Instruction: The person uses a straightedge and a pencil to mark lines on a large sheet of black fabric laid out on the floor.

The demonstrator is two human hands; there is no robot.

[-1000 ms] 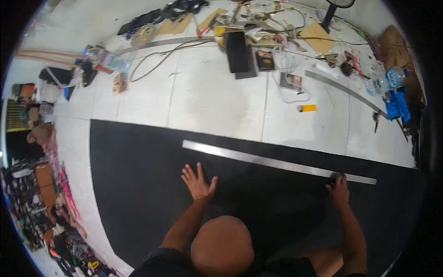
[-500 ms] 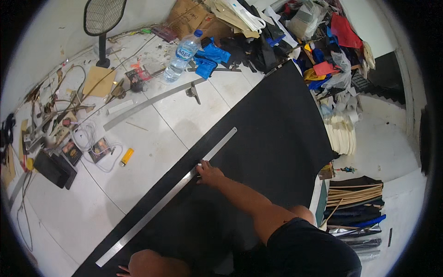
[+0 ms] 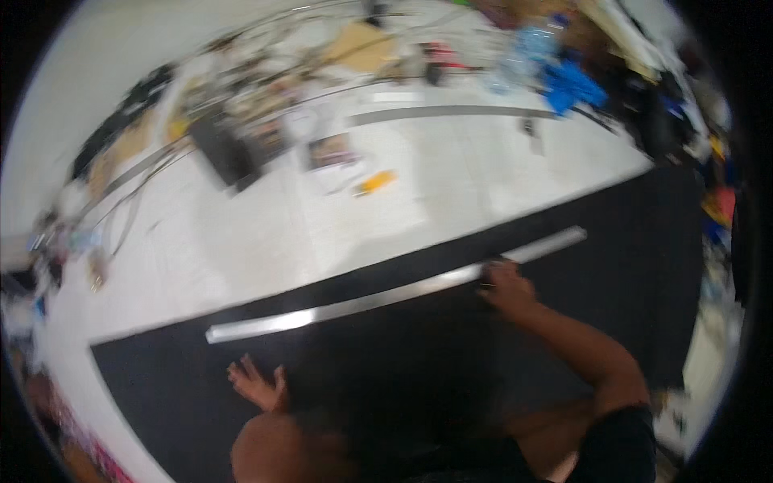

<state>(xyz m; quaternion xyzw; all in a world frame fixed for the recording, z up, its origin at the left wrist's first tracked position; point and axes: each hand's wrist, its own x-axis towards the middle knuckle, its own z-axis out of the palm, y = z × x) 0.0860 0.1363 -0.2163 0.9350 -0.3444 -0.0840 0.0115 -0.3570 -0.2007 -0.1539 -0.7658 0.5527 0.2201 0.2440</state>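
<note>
Seen from the head camera, a person crouches on a white tiled floor (image 3: 483,177) over a large black sheet (image 3: 628,241) spread flat. A long metal straightedge (image 3: 386,296) lies across the sheet near its upper edge, running from lower left up to the right. The right hand (image 3: 506,286) rests on the straightedge a little right of its middle, fingers curled down against the metal; whether they close around it cannot be told in the blur. The left hand (image 3: 258,385) lies flat on the sheet just below the straightedge's left end, fingers spread apart, holding nothing. Beyond the straightedge, on the floor, lie a small yellow object (image 3: 375,183), a second grey metal strip (image 3: 451,113), a blue cloth (image 3: 573,84) and blurred clutter of cables.
</note>
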